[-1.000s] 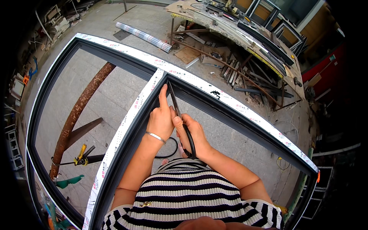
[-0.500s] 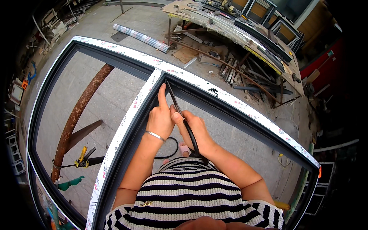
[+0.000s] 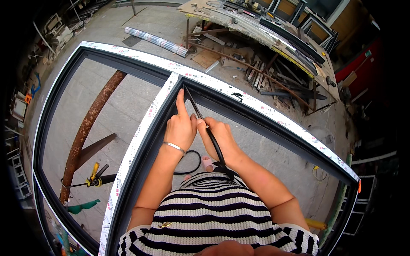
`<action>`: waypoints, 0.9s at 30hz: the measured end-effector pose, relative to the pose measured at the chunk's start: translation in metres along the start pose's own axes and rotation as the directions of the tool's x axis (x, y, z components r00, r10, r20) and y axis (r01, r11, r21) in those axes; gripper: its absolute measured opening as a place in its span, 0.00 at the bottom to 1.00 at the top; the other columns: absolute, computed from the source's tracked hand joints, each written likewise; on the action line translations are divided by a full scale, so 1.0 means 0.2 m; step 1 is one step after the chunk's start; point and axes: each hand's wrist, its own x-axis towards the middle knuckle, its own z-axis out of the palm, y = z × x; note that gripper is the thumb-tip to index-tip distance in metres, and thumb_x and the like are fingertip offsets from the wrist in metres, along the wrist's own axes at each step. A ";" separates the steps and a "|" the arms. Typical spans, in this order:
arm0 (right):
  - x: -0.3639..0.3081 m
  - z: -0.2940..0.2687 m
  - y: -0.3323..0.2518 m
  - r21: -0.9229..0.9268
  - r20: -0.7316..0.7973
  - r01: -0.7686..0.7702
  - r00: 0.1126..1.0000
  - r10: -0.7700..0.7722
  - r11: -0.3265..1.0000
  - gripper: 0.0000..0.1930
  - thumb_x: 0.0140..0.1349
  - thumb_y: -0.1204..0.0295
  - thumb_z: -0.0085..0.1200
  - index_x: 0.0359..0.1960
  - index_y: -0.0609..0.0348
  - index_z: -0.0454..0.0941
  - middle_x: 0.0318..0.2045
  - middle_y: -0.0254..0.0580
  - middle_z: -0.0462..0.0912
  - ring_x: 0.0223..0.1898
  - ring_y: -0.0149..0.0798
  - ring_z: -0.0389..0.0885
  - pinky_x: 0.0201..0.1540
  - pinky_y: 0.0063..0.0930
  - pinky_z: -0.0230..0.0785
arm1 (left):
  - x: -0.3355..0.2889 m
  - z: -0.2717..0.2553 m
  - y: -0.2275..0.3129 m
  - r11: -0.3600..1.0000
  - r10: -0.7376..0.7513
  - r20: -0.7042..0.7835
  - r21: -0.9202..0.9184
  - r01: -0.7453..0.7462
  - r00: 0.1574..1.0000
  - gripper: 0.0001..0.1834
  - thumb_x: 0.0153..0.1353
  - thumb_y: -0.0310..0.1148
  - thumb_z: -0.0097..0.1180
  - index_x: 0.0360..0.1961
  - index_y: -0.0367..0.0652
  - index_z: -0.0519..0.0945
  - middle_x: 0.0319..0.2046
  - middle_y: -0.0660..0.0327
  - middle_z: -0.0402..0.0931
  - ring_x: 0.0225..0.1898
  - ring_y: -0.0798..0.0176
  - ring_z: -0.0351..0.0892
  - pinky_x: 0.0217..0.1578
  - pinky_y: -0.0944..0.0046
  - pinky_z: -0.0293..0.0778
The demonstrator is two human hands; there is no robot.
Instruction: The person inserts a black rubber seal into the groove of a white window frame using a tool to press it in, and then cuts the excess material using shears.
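Head camera view, looking down: a black flexible strip (image 3: 217,147) was pinched between the thumb and fingers of the right hand (image 3: 223,137), its far end directed into the inner corner of a dark, white-filmed window frame (image 3: 299,131). That corner was reached by the outstretched index finger of the left hand (image 3: 179,131), whose other fingers were curled; whether anything was gripped by them could not be told. Work on this opening appeared barely begun: one end was placed at or near the corner, while the remaining length hung unattached. Whether other edges had been lined could not be made out. Counted were two hands, one frame, one held strip, one black loop (image 3: 199,160) whose link was hidden, one rusty curved pipe (image 3: 89,120), one long roll (image 3: 156,41) and one workbench (image 3: 194,8).
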 end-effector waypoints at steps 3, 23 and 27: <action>0.00 0.00 0.01 -0.005 -0.004 -0.009 1.000 0.009 1.000 0.21 0.68 0.60 0.45 0.32 0.70 0.78 0.15 0.57 0.74 0.19 0.47 0.77 0.26 0.39 0.67 | 0.00 0.00 0.00 1.000 -0.006 0.018 -0.002 0.006 1.000 0.41 0.60 0.28 0.51 0.69 0.35 0.42 0.18 0.39 0.75 0.24 0.34 0.78 0.28 0.42 0.74; -0.02 0.08 0.00 0.009 -0.055 -0.006 0.998 0.007 1.000 0.21 0.67 0.61 0.45 0.27 0.70 0.76 0.17 0.60 0.76 0.20 0.53 0.78 0.27 0.41 0.68 | 0.00 -0.01 -0.02 0.999 -0.025 -0.001 -0.043 0.025 1.000 0.39 0.59 0.24 0.48 0.69 0.39 0.46 0.20 0.43 0.77 0.27 0.39 0.80 0.31 0.49 0.73; -0.02 0.09 0.03 -0.001 -0.083 0.017 0.996 -0.017 1.000 0.21 0.68 0.61 0.46 0.26 0.69 0.76 0.16 0.60 0.75 0.18 0.53 0.77 0.25 0.41 0.67 | 0.00 0.00 -0.02 0.995 -0.008 0.003 -0.095 0.008 1.000 0.38 0.59 0.25 0.49 0.69 0.37 0.46 0.19 0.42 0.76 0.25 0.38 0.79 0.28 0.48 0.73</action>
